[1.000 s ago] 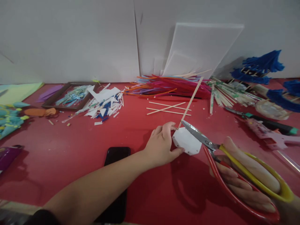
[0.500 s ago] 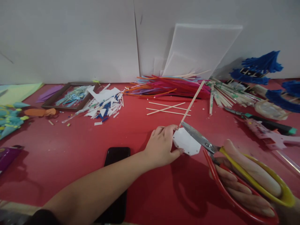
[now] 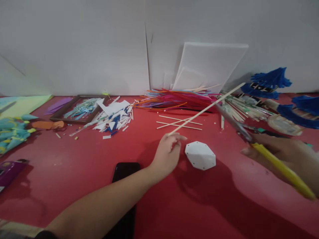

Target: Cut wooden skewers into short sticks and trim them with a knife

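My left hand (image 3: 167, 153) is closed on one end of a thin wooden stick (image 3: 207, 108), which slants up to the right. Just right of that hand, a white octagonal piece (image 3: 200, 158) with small holes along its edge lies flat on the red table. My right hand (image 3: 294, 157), blurred by motion, grips the scissors (image 3: 279, 167); their yellow handle faces me and the blades point up and left. Several cut wooden sticks (image 3: 185, 124) lie crossed beyond my left hand.
Coloured pipe cleaners (image 3: 171, 99) are heaped at the back. White and blue scraps (image 3: 116, 114) lie to the left, beside a brown frame (image 3: 58, 117). Under my left forearm rests a black phone (image 3: 127, 169). Blue fringed models (image 3: 270, 81) stand back right.
My left hand has come off the white octagon and lifted the stick, now tilted further right. The scissors have moved right, away from the stick, with my right hand.
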Demonstrator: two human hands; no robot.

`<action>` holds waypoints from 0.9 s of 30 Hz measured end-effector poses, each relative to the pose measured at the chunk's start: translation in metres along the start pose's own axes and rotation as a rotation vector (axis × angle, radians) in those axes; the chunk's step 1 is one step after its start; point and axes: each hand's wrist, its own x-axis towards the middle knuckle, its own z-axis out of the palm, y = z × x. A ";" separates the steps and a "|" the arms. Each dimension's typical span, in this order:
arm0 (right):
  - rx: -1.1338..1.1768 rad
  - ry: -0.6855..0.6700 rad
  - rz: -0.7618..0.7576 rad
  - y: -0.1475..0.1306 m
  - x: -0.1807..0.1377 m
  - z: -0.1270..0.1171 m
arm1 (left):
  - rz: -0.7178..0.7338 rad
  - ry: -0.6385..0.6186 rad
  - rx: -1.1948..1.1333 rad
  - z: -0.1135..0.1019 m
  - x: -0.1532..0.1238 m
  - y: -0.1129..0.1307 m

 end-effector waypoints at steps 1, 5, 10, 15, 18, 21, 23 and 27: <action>-0.069 0.057 -0.031 -0.004 0.004 0.000 | -0.117 0.083 -0.187 -0.003 0.004 0.001; -0.177 0.181 -0.166 -0.012 0.007 0.004 | -0.389 0.346 -0.574 -0.016 0.014 0.004; -0.213 0.259 -0.404 -0.005 -0.002 0.007 | -0.106 0.337 -0.423 -0.018 0.007 0.011; -0.172 0.184 -0.528 -0.004 -0.009 0.012 | 0.169 -0.023 -0.274 -0.004 -0.011 0.017; -0.126 0.139 -0.485 -0.008 -0.014 0.015 | 0.124 -0.012 -0.269 0.001 -0.016 0.017; -0.065 0.088 -0.402 -0.016 -0.017 0.017 | 0.158 0.003 -0.270 0.001 -0.017 0.018; -0.027 0.068 -0.341 -0.022 -0.017 0.019 | 0.219 0.013 -0.295 0.001 -0.018 0.019; 0.049 0.104 -0.260 -0.027 -0.016 0.024 | 0.277 -0.018 -0.375 0.002 -0.023 0.023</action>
